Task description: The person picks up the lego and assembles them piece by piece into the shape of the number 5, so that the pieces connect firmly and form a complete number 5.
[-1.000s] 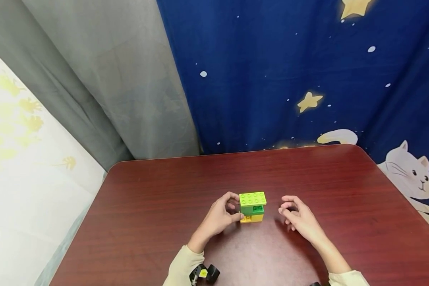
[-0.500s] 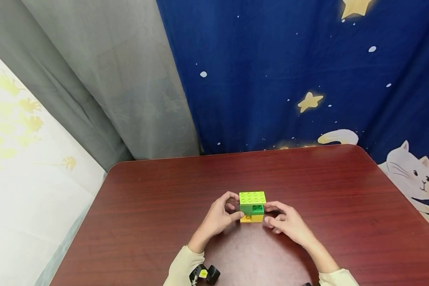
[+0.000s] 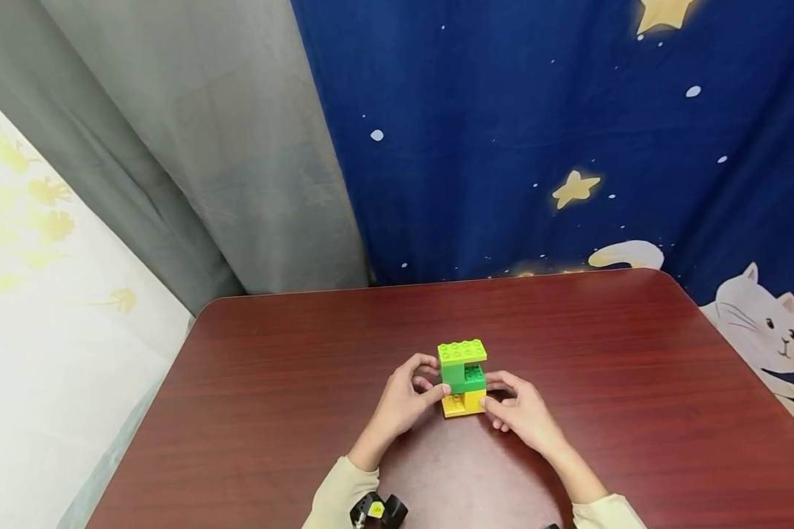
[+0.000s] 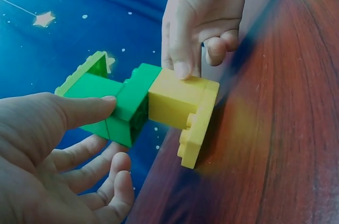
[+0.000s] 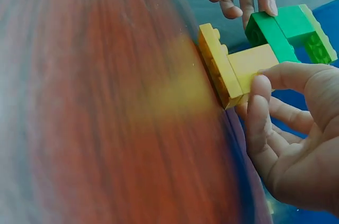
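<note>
A small stack of toy building bricks stands near the middle of the table, between both hands. Its top is a lime-green studded plate point(image 3: 462, 351), over a green brick point(image 4: 91, 87) and a wider green brick point(image 4: 136, 94). Beneath these come a yellow brick point(image 4: 177, 99) and a thin yellow studded plate point(image 4: 200, 128). My left hand point(image 3: 402, 397) pinches the green bricks from the left, its thumb on their near side. From the right, my right hand point(image 3: 526, 415) pinches the yellow brick between thumb and fingers. Some fingertips behind the stack are hidden.
The dark red wooden table point(image 3: 291, 382) spreads around the hands. Behind its far edge hang a grey curtain point(image 3: 251, 184) and a blue starry curtain point(image 3: 476, 162). A black device point(image 3: 378, 508) is worn at the left wrist.
My right hand has moved left to the stack and now pinches the yellow brick. The stack has turned slightly and its top sits higher in view. My left hand has stayed nearly in place.
</note>
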Motion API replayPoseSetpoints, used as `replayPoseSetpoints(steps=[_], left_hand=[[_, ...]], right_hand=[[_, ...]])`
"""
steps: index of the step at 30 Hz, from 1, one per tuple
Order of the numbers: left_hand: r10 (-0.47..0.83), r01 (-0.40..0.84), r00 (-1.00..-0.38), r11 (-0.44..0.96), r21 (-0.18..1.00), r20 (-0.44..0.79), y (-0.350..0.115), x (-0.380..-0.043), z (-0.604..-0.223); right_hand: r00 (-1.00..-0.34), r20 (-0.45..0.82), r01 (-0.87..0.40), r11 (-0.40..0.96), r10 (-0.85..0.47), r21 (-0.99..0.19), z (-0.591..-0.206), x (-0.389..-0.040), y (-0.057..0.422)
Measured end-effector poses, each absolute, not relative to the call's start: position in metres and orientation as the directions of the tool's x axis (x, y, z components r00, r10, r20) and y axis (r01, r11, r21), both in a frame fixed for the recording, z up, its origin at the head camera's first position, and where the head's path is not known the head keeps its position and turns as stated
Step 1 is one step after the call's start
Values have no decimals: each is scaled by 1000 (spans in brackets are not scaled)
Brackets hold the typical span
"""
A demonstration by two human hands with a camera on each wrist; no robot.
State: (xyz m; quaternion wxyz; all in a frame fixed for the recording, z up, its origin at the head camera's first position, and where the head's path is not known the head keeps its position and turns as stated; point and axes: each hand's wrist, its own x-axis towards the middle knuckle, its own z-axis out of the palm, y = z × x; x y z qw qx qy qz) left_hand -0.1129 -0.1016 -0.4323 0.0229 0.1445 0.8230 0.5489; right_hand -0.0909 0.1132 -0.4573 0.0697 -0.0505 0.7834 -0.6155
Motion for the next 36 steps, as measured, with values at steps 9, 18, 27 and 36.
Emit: replayPoseSetpoints(steps=[9,18,27,36], left_hand=[[176,84,-984,249,965,41,-98,-113,-437],[184,13,-983,166,986,-18,-97,-109,-431],[194,-11,-980,124,992,-35,-91,-110,-433],[192,-31,-980,123,992,-54,-91,-109,-440]], right_hand=[[-985,-75,36,241,-156,-970,-457,-87,116],[-980,-134,93,254,-150,-963,-456,-83,114],[-981,-181,152,308,-68,-939,-453,-79,113],[-986,-164,141,396,-24,-907,-452,-78,112]])
